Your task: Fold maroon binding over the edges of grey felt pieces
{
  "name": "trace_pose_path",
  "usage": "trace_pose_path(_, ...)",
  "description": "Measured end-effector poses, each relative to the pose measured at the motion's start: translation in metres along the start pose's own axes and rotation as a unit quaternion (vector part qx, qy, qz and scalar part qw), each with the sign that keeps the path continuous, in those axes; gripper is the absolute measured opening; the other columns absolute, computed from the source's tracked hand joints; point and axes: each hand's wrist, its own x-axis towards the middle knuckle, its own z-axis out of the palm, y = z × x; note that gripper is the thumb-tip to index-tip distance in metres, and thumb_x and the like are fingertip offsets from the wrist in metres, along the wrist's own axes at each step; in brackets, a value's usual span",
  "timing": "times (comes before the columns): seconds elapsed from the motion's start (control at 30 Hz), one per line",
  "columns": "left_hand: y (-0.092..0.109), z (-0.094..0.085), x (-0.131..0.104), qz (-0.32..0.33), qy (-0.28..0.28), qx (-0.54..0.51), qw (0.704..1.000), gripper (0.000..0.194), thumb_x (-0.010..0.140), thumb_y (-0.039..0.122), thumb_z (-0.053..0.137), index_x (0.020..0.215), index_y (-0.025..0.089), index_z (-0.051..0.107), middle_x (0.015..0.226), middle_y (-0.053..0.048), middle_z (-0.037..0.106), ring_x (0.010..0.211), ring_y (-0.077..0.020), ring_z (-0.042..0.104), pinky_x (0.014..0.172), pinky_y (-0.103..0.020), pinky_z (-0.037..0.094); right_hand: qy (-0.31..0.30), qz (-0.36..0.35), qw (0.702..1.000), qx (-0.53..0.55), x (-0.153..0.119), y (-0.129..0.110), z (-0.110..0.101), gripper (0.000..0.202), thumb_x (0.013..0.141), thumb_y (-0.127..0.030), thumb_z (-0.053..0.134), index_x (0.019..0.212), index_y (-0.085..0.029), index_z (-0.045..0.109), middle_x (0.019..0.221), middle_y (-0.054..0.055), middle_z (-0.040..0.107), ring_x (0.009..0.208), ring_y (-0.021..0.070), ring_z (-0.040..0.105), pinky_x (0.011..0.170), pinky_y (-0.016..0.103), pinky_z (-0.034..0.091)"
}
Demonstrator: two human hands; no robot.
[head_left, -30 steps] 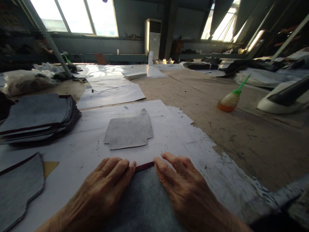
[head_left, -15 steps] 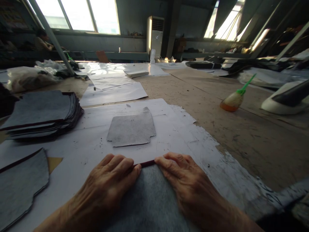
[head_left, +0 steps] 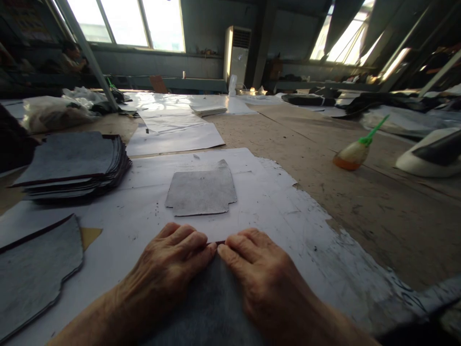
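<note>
A grey sheet piece (head_left: 212, 302) with a dark red far edge lies at the front, partly hidden under both hands. My left hand (head_left: 173, 259) pinches that edge, thumb and fingers pressed together. Close beside it, my right hand (head_left: 257, 269) grips the same edge, the two thumb tips nearly touching. Beyond the hands a smaller grey piece (head_left: 202, 190) lies flat on white paper (head_left: 144, 178). To the left are a stack of grey pieces with dark red edges (head_left: 75, 156) and another such piece (head_left: 36, 269) near the front.
At the right stand a bottle with a green nozzle and orange liquid (head_left: 353, 153) and a white and black object (head_left: 432, 154). Plastic bags (head_left: 54, 113) lie at the back left, near a slanted pole (head_left: 88, 55). A person (head_left: 72, 57) sits far behind.
My right hand has moved left along the red edge, closing the gap to my left hand. The view has shifted slightly, so the table's things appear further right.
</note>
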Motion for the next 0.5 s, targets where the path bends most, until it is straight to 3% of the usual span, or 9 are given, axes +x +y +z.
trace_pose_path(0.17,-0.009,-0.006,-0.006,-0.011,-0.021,-0.055,0.998,0.025,0.092,0.010,0.037,0.108,0.016,0.055,0.087,-0.005,0.056,0.078,-0.0150,0.050,0.069,-0.030,0.044,-0.009,-0.030,0.999,-0.019,-0.003,-0.004,0.015,0.027,0.084,-0.003,0.035,0.090,-0.005,0.062,0.081,0.011,0.059,0.082,0.0212,0.050,0.071,0.036,0.051)
trace_pose_path(0.3,-0.015,-0.018,-0.016,-0.024,-0.018,-0.077,0.997,0.026,0.090,0.007,0.038,0.110,0.016,0.053,0.089,-0.006,0.053,0.080,-0.0129,0.049,0.068,-0.024,0.047,-0.003,-0.044,0.999,-0.025,-0.004,0.001,0.014,0.033,0.084,-0.001,0.035,0.109,-0.001,0.056,0.086,0.011,0.060,0.083,0.0207,0.050,0.073,0.035,0.050)
trace_pose_path(0.5,-0.015,-0.026,-0.027,-0.007,-0.021,-0.044,0.999,0.028,0.090,0.003,0.035,0.112,0.011,0.051,0.092,-0.008,0.052,0.084,-0.0146,0.048,0.071,-0.026,0.047,-0.030,-0.037,0.998,-0.038,-0.001,-0.002,0.012,0.031,0.085,-0.005,0.039,0.111,-0.005,0.056,0.085,0.008,0.060,0.078,0.0194,0.050,0.070,0.033,0.050)
